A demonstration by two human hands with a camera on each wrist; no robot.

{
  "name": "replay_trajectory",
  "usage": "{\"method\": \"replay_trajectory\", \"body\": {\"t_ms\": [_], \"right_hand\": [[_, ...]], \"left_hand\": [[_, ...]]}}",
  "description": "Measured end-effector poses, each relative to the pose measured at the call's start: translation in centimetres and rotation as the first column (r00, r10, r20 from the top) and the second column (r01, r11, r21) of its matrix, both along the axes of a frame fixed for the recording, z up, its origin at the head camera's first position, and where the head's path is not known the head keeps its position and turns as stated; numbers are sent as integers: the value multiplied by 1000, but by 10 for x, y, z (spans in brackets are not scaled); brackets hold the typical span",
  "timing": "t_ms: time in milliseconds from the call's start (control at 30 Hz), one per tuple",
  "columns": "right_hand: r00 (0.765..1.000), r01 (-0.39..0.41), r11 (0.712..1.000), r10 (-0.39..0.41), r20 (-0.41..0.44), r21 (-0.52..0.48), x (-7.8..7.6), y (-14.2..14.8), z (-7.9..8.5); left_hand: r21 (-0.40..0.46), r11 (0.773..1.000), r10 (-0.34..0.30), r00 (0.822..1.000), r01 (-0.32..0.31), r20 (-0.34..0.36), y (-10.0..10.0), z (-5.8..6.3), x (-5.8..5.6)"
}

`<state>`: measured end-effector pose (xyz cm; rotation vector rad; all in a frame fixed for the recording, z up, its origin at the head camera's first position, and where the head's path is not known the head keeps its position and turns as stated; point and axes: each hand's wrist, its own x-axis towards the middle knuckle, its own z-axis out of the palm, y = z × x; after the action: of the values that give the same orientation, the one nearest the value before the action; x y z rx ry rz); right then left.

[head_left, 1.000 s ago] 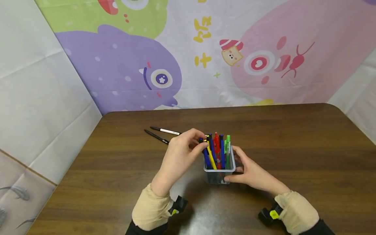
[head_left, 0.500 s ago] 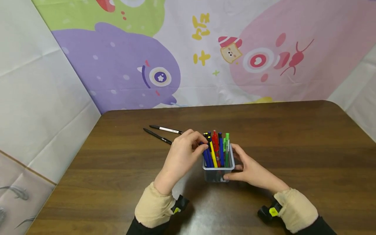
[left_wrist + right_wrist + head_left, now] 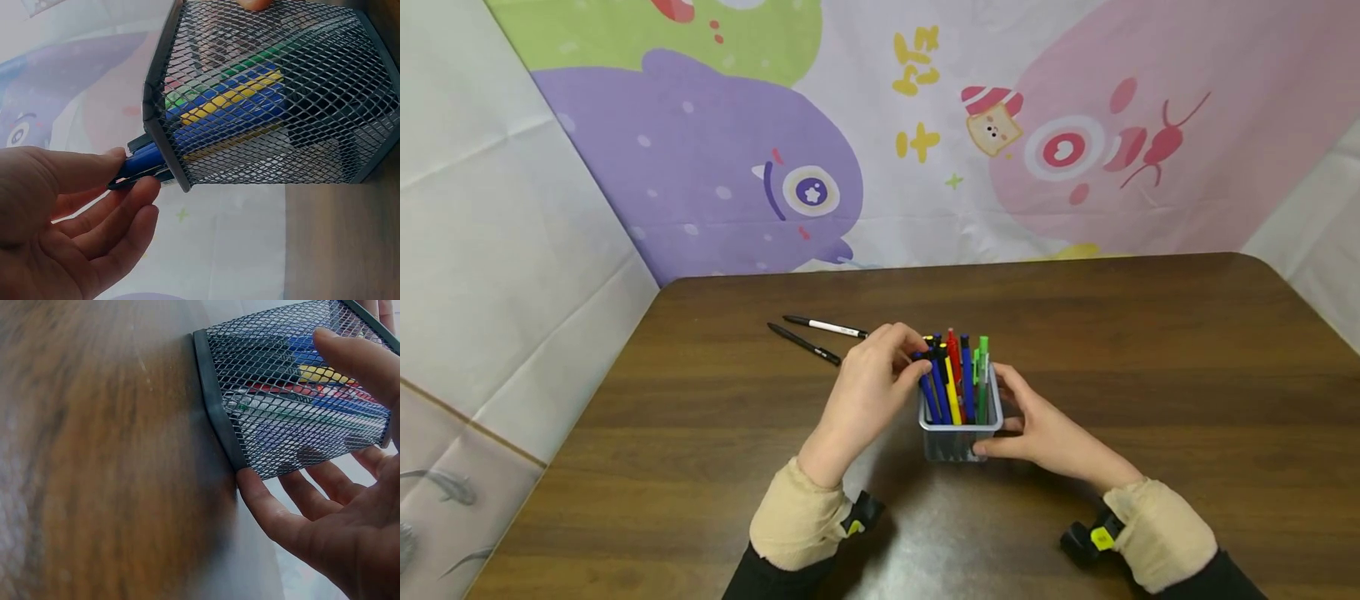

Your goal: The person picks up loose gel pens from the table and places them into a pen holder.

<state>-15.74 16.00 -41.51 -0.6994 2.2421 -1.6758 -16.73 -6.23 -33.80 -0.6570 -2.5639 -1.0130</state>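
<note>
A dark mesh pen holder [image 3: 957, 447] with a light rim stands on the table, filled with blue, yellow, red and green pens. My left hand [image 3: 863, 392] pinches the top of a blue pen [image 3: 140, 162] between thumb and fingers at the holder's left side; the pen's lower part sits inside the mesh. On the holder's right side, my right hand [image 3: 1045, 433] grips the wall, thumb in front and the other fingers behind. In the right wrist view the thumb and fingers [image 3: 269, 509] span the mesh, partly hiding the pens.
Two pens lie on the brown table [image 3: 700, 467] left of the holder: a black pen [image 3: 802, 343] and a black-and-white pen [image 3: 827, 326]. A cartoon-printed cloth [image 3: 737, 167] hangs behind the table's far edge.
My left fingers stay at the blue pen's top, and the neighbouring blue and yellow pens have shifted slightly. The right hand keeps its grip on the holder. The head view has moved a little.
</note>
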Motion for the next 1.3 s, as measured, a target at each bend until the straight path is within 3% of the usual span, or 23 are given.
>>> {"method": "replay_trajectory", "body": {"t_ms": [400,633,1033,1200,1300], "right_hand": [[1000,2,1000,-2,10,16,1,0,2],[1000,4,1000,-4,16,18,-1,-1,6],[999,29,999,-30,27,42,-1,0,4],[999,21,999,-22,26,35,-1,-1,4],[999,23,999,-24,22,36,0,-1,3]], "left_hand": [[7,999,-36,999,36,11,-2,0,0],[17,999,-40,999,40,3,-8,6,-2],[96,988,125,991,-120,-43,-46,14,-13],[87,979,184,983,-183,-1,-65,6,-25],[9,978,206,977,-207,62,-74,-4,-34]]}}
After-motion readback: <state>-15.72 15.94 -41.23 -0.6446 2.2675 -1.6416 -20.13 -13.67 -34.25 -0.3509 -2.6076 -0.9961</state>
